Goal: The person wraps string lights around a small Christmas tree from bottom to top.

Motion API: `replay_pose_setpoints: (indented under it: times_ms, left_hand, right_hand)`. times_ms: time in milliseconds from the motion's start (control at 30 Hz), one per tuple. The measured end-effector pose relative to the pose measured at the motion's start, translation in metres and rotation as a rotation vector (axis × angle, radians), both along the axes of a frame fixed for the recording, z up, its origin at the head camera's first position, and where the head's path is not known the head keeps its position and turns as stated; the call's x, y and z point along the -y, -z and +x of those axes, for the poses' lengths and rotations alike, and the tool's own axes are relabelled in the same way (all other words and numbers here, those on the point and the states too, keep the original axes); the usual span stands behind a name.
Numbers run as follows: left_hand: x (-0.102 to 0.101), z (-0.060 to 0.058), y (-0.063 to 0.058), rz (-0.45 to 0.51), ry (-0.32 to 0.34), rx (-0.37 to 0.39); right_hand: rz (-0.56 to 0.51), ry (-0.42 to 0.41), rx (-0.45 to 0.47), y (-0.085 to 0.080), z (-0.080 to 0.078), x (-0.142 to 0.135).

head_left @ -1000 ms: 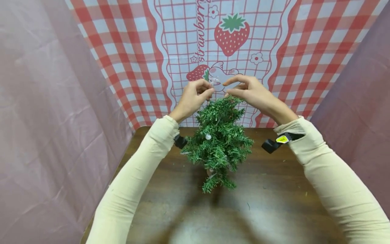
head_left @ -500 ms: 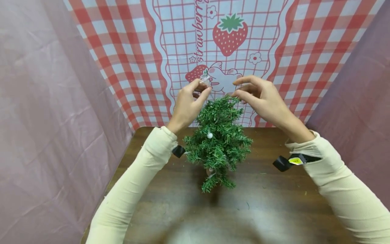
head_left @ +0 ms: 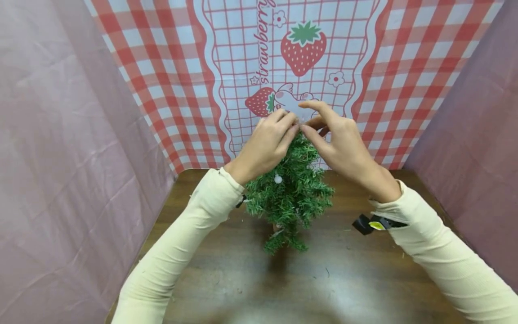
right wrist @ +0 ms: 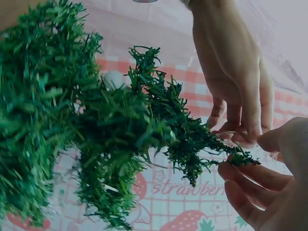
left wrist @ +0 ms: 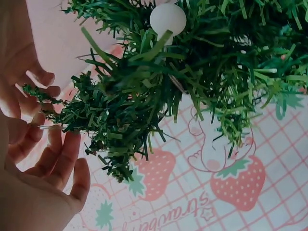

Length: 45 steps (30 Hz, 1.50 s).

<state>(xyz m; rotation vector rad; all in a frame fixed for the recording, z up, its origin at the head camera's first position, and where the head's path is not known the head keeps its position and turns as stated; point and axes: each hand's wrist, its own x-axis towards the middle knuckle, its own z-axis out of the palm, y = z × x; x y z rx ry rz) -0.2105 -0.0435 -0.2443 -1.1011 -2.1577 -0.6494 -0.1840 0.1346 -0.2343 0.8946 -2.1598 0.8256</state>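
A small artificial Christmas tree (head_left: 299, 193) stands upright on the table between my arms. At its top, my left hand (head_left: 266, 146) pinches a small clear ornament, now mostly hidden by the fingers. A thin loop (right wrist: 227, 133) shows at its fingertips in the right wrist view. My right hand (head_left: 344, 141) holds the tip of the tree, fingers curled beneath the end twig (right wrist: 243, 161) and thumb above, close to the left fingertips. The right index finger is raised. A white ball (left wrist: 168, 19) sits among the branches partway down the tree.
The brown wooden table (head_left: 259, 279) has scattered bits of green needle on it. A red checked strawberry-print cloth (head_left: 170, 67) hangs right behind the tree. Pinkish curtains (head_left: 73, 157) close in both sides. Black straps (head_left: 362, 224) circle the wrists.
My left hand has moved right to the tree tip with the clear ornament, which was visible before and is now mostly covered. My right hand has shifted slightly left, so the fingertips nearly meet.
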Motion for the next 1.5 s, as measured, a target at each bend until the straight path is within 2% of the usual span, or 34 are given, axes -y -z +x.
replay_pose_setpoints:
  times_ms: [67,167,367,633,767,867,967,1067,1300,1500]
  left_hand:
    - [-0.001,-0.001,0.000,-0.038,-0.029,-0.009]
    - [-0.001,-0.003,0.001,-0.025,-0.025,-0.009]
    - [-0.003,-0.011,0.007,0.072,0.073,0.017]
    - [-0.007,-0.010,0.017,0.124,0.106,0.028]
    - [-0.007,-0.008,0.021,0.122,0.103,0.006]
    - [-0.007,-0.006,0.022,0.107,0.081,-0.022]
    - [-0.007,-0.005,0.023,0.095,0.055,-0.059]
    - [-0.007,-0.004,0.024,0.079,0.030,-0.095]
    - [-0.007,0.005,0.036,0.052,-0.075,-0.166]
    - [0.003,0.024,0.059,0.058,-0.115,-0.156]
  right_hand:
    - [0.012,0.007,-0.006,-0.002,-0.001,0.001]
    - [0.010,-0.002,0.001,-0.003,-0.004,0.000]
    - [-0.034,-0.007,0.070,-0.003,-0.006,-0.006]
    - [-0.090,-0.011,0.158,-0.010,0.021,-0.008]
    - [-0.091,-0.028,0.170,-0.012,0.028,-0.011]
    - [-0.097,-0.041,0.185,-0.014,0.028,-0.016]
    - [-0.104,-0.050,0.236,-0.014,0.026,-0.020]
    - [-0.091,-0.030,0.275,-0.009,0.021,-0.025]
    - [-0.005,0.091,0.154,0.015,0.005,-0.038]
    - [-0.009,0.154,0.135,0.034,0.018,-0.049]
